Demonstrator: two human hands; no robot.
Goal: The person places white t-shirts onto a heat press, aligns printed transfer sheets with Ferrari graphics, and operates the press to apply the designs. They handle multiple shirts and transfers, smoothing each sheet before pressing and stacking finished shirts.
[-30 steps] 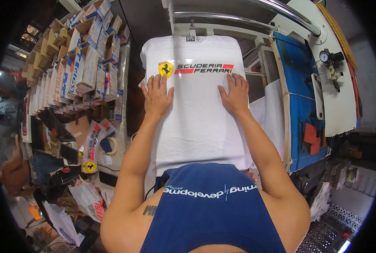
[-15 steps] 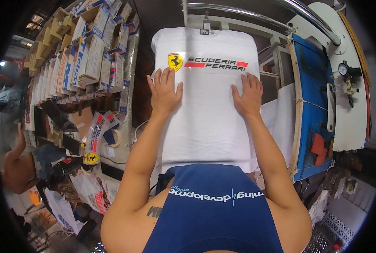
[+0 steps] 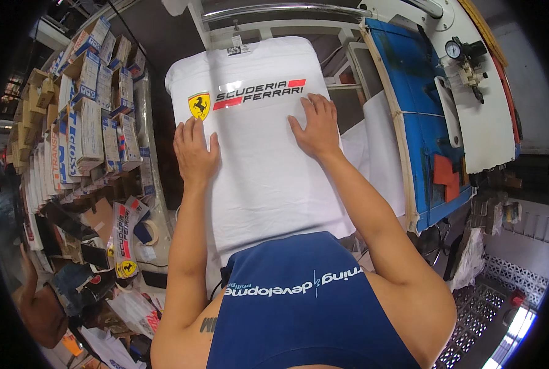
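Observation:
A white T-shirt [image 3: 265, 166] is spread over a flat platen, its neck end far from me. Across its chest lies a glossy transfer sheet [image 3: 259, 93] with black lettering, red bars and a yellow shield bearing a horse. My left hand [image 3: 194, 150] rests flat on the cloth just below the shield, with its fingers stretched toward it. On the shirt's right side, my right hand [image 3: 316, 126] lies with fingers spread, the fingertips just below the sheet's right end. Neither hand grips anything.
At the left, shelves hold stacked cardboard boxes [image 3: 90, 135]. Below them are more printed transfers [image 3: 123, 234] and a roll of tape [image 3: 146, 232]. To the right stands a blue board [image 3: 409, 117] beside a pressure gauge [image 3: 453, 49]. Another person [image 3: 40, 301] is at the lower left.
The whole view has swung, so the shirt and surroundings sit further left. Both hands stay flat on the shirt in nearly the same places.

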